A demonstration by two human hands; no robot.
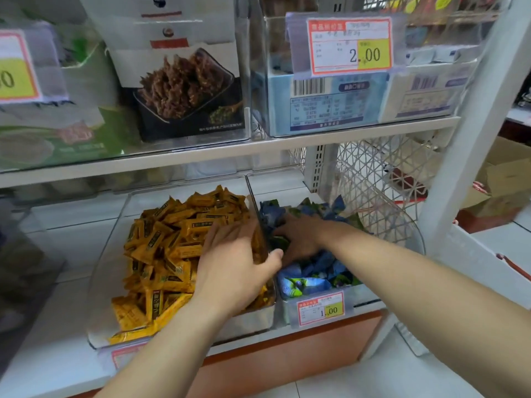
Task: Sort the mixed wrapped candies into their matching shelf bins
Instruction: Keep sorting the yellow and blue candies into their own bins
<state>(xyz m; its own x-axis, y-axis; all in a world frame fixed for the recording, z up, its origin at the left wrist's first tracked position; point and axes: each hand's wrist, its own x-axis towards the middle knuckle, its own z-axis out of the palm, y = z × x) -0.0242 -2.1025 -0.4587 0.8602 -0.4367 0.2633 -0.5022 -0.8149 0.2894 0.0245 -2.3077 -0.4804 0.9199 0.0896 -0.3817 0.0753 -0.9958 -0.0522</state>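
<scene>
Head view: two clear bins sit side by side on the lower shelf.

Left bin (99,282) is heaped with yellow wrapped candies (161,254). Right bin (370,295) holds blue and green wrapped candies (316,270); a price tag (320,308) reading 1.00 is fixed to its front. The bin walls meet between the two hands.

Left hand (232,262) lies flat on the yellow pile close to the dividing wall. Its fingers are stretched forward and the thumb tip touches the top of the wall. Nothing is visibly held.

Right hand (298,237) reaches into the right bin, palm down, fingers pointing toward the divider and buried among the blue and green wrappers. Cannot tell whether it has hold of a candy.

Upper shelf (201,156) carries clear boxes with packaged snacks. One box shows a dark food photo (184,90), and a 2.00 tag (349,45) hangs on the box beside it. White mesh basket (382,179) stands behind the right bin.
</scene>
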